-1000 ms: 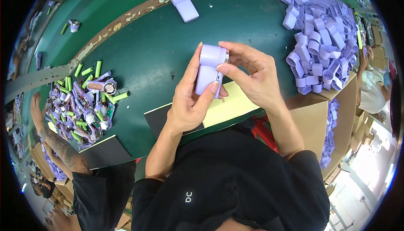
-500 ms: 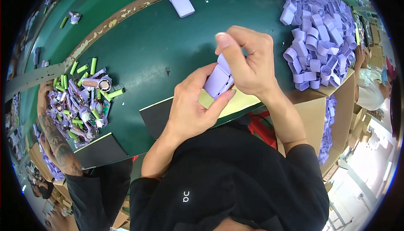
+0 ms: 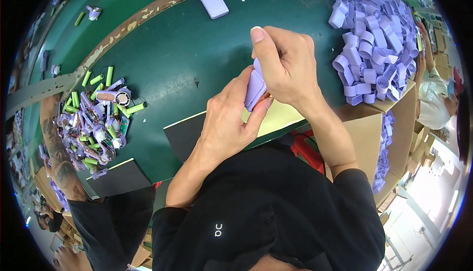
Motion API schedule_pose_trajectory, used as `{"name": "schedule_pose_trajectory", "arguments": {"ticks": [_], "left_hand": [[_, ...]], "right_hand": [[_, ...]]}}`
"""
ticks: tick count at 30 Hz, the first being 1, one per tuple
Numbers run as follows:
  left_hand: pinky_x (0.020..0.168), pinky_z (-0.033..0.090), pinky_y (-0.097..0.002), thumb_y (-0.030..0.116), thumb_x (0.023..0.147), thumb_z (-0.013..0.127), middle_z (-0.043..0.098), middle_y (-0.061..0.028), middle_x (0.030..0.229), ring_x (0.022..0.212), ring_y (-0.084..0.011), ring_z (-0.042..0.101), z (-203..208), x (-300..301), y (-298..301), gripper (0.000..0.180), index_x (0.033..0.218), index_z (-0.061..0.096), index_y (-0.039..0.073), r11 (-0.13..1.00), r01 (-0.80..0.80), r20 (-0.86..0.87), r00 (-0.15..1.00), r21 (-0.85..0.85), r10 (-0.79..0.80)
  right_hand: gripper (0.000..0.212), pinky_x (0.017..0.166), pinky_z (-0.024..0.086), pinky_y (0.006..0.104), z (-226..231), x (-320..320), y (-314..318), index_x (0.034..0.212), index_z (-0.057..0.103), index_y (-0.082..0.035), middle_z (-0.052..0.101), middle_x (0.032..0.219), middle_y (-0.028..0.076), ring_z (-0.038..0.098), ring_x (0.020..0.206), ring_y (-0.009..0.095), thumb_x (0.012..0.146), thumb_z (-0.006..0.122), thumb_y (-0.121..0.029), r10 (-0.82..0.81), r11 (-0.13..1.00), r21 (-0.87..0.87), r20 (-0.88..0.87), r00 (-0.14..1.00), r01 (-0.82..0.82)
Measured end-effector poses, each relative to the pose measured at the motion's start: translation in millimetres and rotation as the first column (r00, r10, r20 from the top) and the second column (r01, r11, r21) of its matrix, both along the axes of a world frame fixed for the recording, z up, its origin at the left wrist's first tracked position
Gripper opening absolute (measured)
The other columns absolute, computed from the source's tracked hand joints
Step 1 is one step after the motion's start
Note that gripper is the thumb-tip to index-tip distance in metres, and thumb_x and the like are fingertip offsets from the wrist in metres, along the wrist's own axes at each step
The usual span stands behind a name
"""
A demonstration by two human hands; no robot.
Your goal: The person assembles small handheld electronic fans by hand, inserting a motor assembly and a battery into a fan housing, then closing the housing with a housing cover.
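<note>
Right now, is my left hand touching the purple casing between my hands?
Touching: the head view shows your left hand gripping the purple casing along its left side.

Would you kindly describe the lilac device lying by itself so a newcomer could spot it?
On the green table, look past the left hand to the far side. There rests a flat-bodied lilac device. Unlike the heaped lilac shells to its right, it lies alone.

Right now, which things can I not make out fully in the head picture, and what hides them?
In the head view:
Purple device: its right part, covered by the right hand.
Right hand: what its curled fingers touch, hidden by the hand itself.
Left hand: some fingertips, behind the device.
Purple parts in the cardboard box: partly behind its flap.
</note>
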State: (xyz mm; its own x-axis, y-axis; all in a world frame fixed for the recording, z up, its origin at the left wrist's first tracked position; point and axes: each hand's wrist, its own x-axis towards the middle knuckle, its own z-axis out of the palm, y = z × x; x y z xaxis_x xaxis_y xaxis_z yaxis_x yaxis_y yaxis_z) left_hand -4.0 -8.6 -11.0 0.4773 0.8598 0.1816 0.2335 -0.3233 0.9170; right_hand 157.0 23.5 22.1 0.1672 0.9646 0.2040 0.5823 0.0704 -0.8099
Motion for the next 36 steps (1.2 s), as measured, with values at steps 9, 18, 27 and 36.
{"name": "schedule_pose_trajectory", "arguments": {"ticks": [9,18,27,36], "left_hand": [[0.069,0.057,-0.0453,0.014,0.092,0.074,0.066,-0.0247,0.096,0.08,-0.0414,0.07,-1.9,3.7,1.9,0.053,0.13,0.053,-0.015,0.999,0.033,-0.076,0.997,0.042,-0.03],[0.07,0.059,-0.0428,0.015,0.09,0.077,0.069,-0.0231,0.099,0.081,-0.0398,0.072,-10.5,-1.4,2.3,0.055,0.134,0.054,-0.01,0.993,0.043,-0.024,0.999,0.113,-0.041],[0.082,0.059,-0.0413,0.015,0.084,0.083,0.072,-0.0231,0.109,0.095,-0.0368,0.074,1.0,-7.9,11.7,0.054,0.129,0.062,-0.008,0.966,0.082,0.157,0.987,-0.247,-0.044],[0.083,0.06,-0.0374,0.007,0.084,0.079,0.074,-0.0169,0.097,0.088,-0.0235,0.075,6.6,-7.5,13.4,0.049,0.128,0.062,-0.006,0.996,0.07,-0.05,0.996,0.052,-0.067]], "right_hand": [[0.055,0.045,0.03,0.0403,-8.6,1.6,0.0,0.057,0.054,-0.002,0.046,0.048,0.01,0.041,0.042,0.026,0.1,0.06,-0.035,-0.059,0.994,-0.095,-0.019,0.998,0.057],[0.057,0.046,0.029,0.0394,2.3,-0.1,-3.0,0.058,0.052,0.0,0.042,0.048,0.009,0.036,0.044,0.023,0.101,0.06,-0.037,-0.03,0.995,-0.095,-0.07,0.997,0.023],[0.039,0.046,0.031,0.0369,-2.8,8.8,0.2,0.063,0.057,0.001,0.046,0.053,0.01,0.041,0.047,0.023,0.094,0.069,-0.02,0.13,0.974,0.197,-0.07,0.989,-0.114],[0.039,0.046,0.037,0.0367,-3.5,0.8,-2.4,0.064,0.059,-0.001,0.049,0.053,0.009,0.048,0.047,0.026,0.094,0.07,-0.023,0.085,0.945,0.317,0.011,0.996,-0.085]]}}
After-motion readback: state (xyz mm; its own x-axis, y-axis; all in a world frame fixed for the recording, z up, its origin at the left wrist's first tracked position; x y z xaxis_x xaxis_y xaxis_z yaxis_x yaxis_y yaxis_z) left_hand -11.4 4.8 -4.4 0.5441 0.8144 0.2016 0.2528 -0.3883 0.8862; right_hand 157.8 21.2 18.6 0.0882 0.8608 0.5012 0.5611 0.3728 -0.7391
